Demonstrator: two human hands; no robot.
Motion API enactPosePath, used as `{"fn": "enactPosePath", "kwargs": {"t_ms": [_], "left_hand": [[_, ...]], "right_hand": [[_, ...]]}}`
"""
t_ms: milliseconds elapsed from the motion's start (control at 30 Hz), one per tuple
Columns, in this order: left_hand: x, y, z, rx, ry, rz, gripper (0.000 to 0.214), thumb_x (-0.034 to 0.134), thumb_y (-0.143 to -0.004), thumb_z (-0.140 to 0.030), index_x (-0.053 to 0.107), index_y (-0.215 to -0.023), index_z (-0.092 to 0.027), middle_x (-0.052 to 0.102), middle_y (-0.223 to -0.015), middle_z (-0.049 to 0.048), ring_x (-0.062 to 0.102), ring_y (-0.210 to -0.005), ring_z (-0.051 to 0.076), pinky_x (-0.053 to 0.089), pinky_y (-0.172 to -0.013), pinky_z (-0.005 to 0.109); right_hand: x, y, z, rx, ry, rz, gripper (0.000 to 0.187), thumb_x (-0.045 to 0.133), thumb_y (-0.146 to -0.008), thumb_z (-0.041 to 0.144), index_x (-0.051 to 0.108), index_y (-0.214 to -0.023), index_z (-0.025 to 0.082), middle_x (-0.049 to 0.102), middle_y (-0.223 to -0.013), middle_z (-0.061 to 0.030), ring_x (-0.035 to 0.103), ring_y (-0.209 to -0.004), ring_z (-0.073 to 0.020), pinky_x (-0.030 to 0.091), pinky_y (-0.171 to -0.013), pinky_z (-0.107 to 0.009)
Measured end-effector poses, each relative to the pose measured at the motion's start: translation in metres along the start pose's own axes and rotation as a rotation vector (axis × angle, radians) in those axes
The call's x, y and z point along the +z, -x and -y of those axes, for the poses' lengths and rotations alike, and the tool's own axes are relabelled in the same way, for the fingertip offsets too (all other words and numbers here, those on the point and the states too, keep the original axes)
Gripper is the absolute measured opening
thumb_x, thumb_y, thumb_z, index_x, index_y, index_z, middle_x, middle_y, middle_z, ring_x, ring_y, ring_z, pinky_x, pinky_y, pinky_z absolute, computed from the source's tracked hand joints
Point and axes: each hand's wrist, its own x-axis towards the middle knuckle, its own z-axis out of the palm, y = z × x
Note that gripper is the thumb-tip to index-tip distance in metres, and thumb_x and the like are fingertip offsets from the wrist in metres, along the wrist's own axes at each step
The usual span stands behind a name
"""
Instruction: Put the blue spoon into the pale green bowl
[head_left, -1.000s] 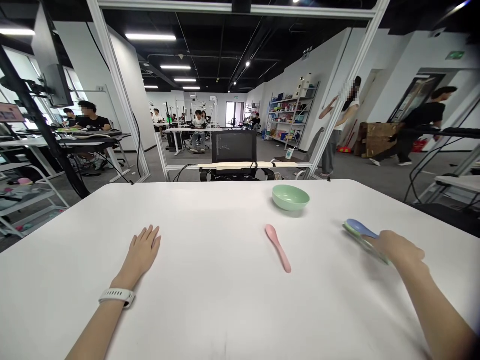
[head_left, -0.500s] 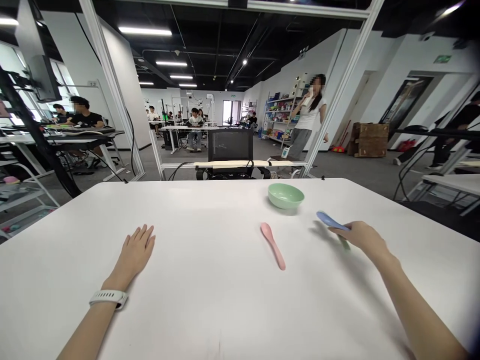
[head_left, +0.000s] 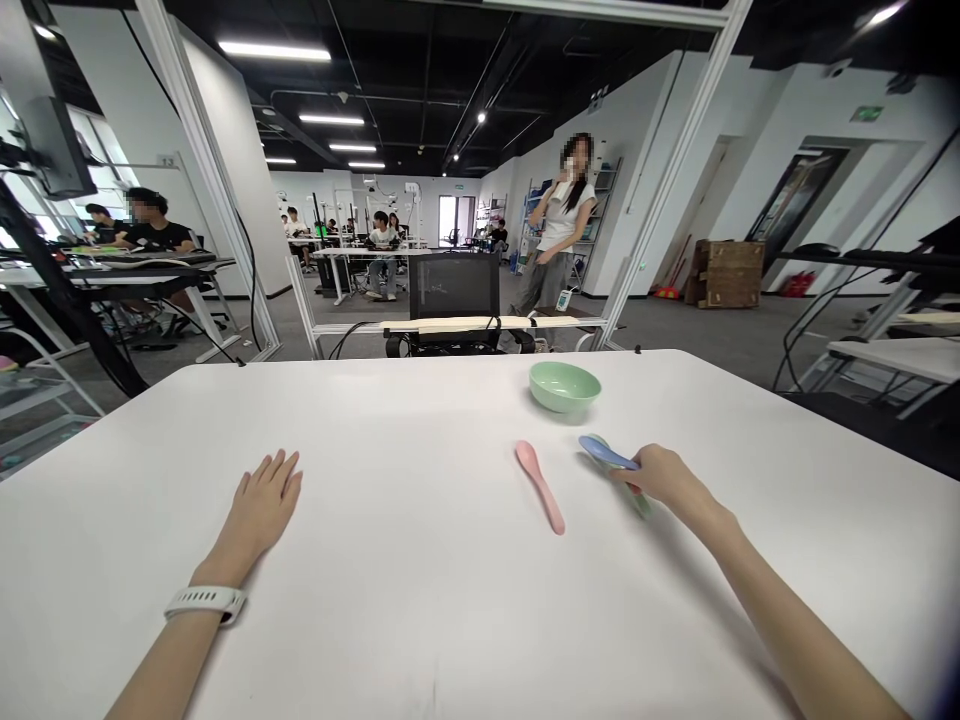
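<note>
My right hand (head_left: 661, 474) is closed on the handle of a blue spoon (head_left: 606, 453), whose bowl points left over the table. A light green spoon (head_left: 643, 503) shows beneath the blue one, partly hidden by it and my fingers, and appears gripped along with it. A small reddish patch by my fingertips is too blurred to name. Left of this hand, a pink spoon (head_left: 541, 490) lies slantwise on the white table (head_left: 420, 600). Behind the spoons sits a green bowl (head_left: 565, 388), upright. My left hand (head_left: 262, 505) rests flat on the tabletop, fingers stretched out, holding nothing.
A metal frame (head_left: 667, 170) rises beyond the table's far edge. Behind that edge stands a black mesh chair (head_left: 454, 287). A person (head_left: 564, 220) in a white top stands farther back to the right, and several others sit at distant desks.
My right hand has moved left toward the pink spoon, carrying the blue spoon; the green spoon has shifted left with it. My left hand has stayed flat. The view has shifted slightly.
</note>
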Motion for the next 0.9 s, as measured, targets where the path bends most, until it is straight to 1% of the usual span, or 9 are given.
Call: {"fn": "enactPosePath", "kwargs": {"t_ms": [167, 267, 333, 400, 433, 467, 533, 700, 900], "left_hand": [[0.000, 0.000, 0.000, 0.000, -0.003, 0.005, 0.076, 0.022, -0.111, -0.045, 0.061, -0.168, -0.012, 0.056, -0.180, 0.0207, 0.048, -0.170, 0.038, 0.038, -0.139, 0.065], [0.000, 0.000, 0.001, -0.007, -0.006, 0.013, 0.077, 0.022, -0.111, -0.045, 0.060, -0.169, -0.012, 0.055, -0.180, 0.0200, 0.047, -0.171, 0.037, 0.037, -0.139, 0.064], [0.001, 0.000, 0.001, -0.006, 0.001, 0.016, 0.078, 0.021, -0.111, -0.046, 0.059, -0.169, -0.013, 0.054, -0.181, 0.0197, 0.046, -0.171, 0.037, 0.036, -0.140, 0.063], [0.001, 0.000, 0.002, -0.005, 0.009, 0.019, 0.079, 0.019, -0.111, -0.048, 0.059, -0.169, -0.012, 0.053, -0.182, 0.0196, 0.045, -0.172, 0.037, 0.035, -0.140, 0.063], [0.001, -0.001, 0.002, -0.005, 0.012, 0.021, 0.079, 0.019, -0.111, -0.048, 0.058, -0.169, -0.012, 0.053, -0.182, 0.0196, 0.045, -0.172, 0.037, 0.035, -0.141, 0.063], [0.001, -0.001, 0.002, -0.005, 0.014, 0.024, 0.080, 0.018, -0.111, -0.048, 0.058, -0.169, -0.012, 0.053, -0.182, 0.0198, 0.045, -0.172, 0.037, 0.035, -0.141, 0.062], [0.001, -0.001, 0.002, -0.010, 0.016, 0.029, 0.080, 0.018, -0.111, -0.048, 0.058, -0.169, -0.012, 0.052, -0.182, 0.0199, 0.044, -0.173, 0.036, 0.035, -0.141, 0.062], [0.002, -0.001, 0.002, -0.009, 0.015, 0.014, 0.078, 0.021, -0.110, -0.048, 0.060, -0.169, -0.015, 0.055, -0.181, 0.0188, 0.046, -0.172, 0.036, 0.036, -0.140, 0.062], [0.005, -0.002, 0.003, -0.005, 0.006, -0.002, 0.078, 0.020, -0.111, -0.046, 0.061, -0.168, -0.013, 0.055, -0.180, 0.0199, 0.047, -0.171, 0.037, 0.036, -0.140, 0.063]], "right_hand": [[-0.001, 0.005, 0.003, 0.014, -0.008, -0.010, 0.048, 0.082, -0.089, 0.036, 0.053, -0.051, 0.026, 0.062, -0.060, -0.0063, 0.064, -0.061, -0.0229, 0.042, -0.064, -0.035], [-0.002, 0.008, 0.004, 0.023, -0.029, -0.004, 0.043, 0.080, -0.090, 0.031, 0.057, -0.055, 0.025, 0.068, -0.066, -0.0071, 0.065, -0.063, -0.0225, 0.042, -0.066, -0.034], [-0.003, 0.009, 0.005, 0.031, -0.060, -0.011, 0.029, 0.079, -0.090, 0.029, 0.066, -0.065, 0.024, 0.072, -0.071, -0.0068, 0.070, -0.069, -0.0241, 0.043, -0.067, -0.033], [-0.004, 0.009, 0.005, 0.045, -0.088, -0.028, 0.009, 0.078, -0.090, 0.029, 0.075, -0.083, 0.023, 0.074, -0.071, -0.0055, 0.074, -0.076, -0.0264, 0.044, -0.069, -0.033], [-0.004, 0.009, 0.005, 0.050, -0.098, -0.038, 0.008, 0.078, -0.090, 0.029, 0.078, -0.093, 0.022, 0.075, -0.071, -0.0049, 0.076, -0.079, -0.0273, 0.045, -0.069, -0.032], [-0.005, 0.009, 0.005, 0.052, -0.104, -0.046, 0.013, 0.077, -0.090, 0.029, 0.078, -0.101, 0.021, 0.075, -0.071, -0.0046, 0.077, -0.082, -0.0279, 0.046, -0.070, -0.032], [-0.006, 0.010, 0.007, 0.046, -0.103, -0.049, 0.019, 0.075, -0.091, 0.029, 0.078, -0.107, 0.020, 0.076, -0.072, -0.0047, 0.078, -0.084, -0.0284, 0.047, -0.071, -0.032], [-0.007, 0.015, 0.010, 0.054, -0.084, -0.030, 0.007, 0.075, -0.090, 0.029, 0.073, -0.088, 0.023, 0.076, -0.074, -0.0062, 0.076, -0.080, -0.0272, 0.046, -0.069, -0.033], [-0.005, 0.013, 0.009, 0.046, -0.051, -0.006, 0.026, 0.077, -0.088, 0.029, 0.063, -0.066, 0.025, 0.076, -0.075, -0.0080, 0.071, -0.072, -0.0250, 0.043, -0.066, -0.034]]}}
